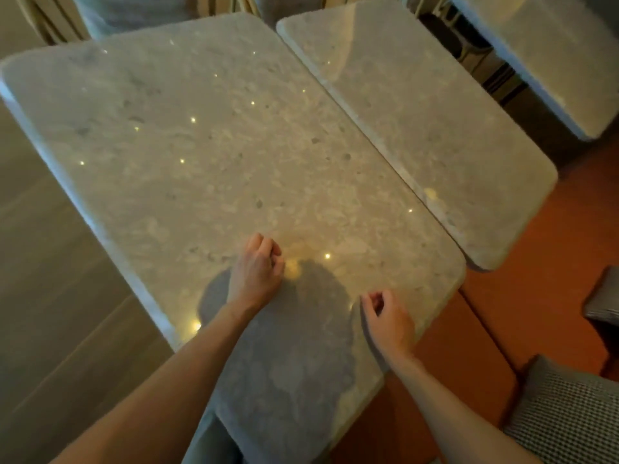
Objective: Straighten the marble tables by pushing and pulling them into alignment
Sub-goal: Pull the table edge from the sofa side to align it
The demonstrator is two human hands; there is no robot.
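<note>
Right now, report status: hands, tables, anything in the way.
Left hand and right hand loosely curled over near table, holding nothing. Second table alongside, thin seam, near ends uneven. Tops bare.

Large marble table [207,155]: pale cream-grey, mottled with small grey flecks and dotted with yellow-white glints of reflected light, a dull grey shadow patch at the near end. Second marble table [425,128] and third marble table [549,51]: same pale cream-grey mottling, with lighter whitish edges. Floor to the left [50,262]: beige-tan in broad bands; bench seat [522,262]: orange-brown; cushion [566,416]: fine black-and-white check.
</note>
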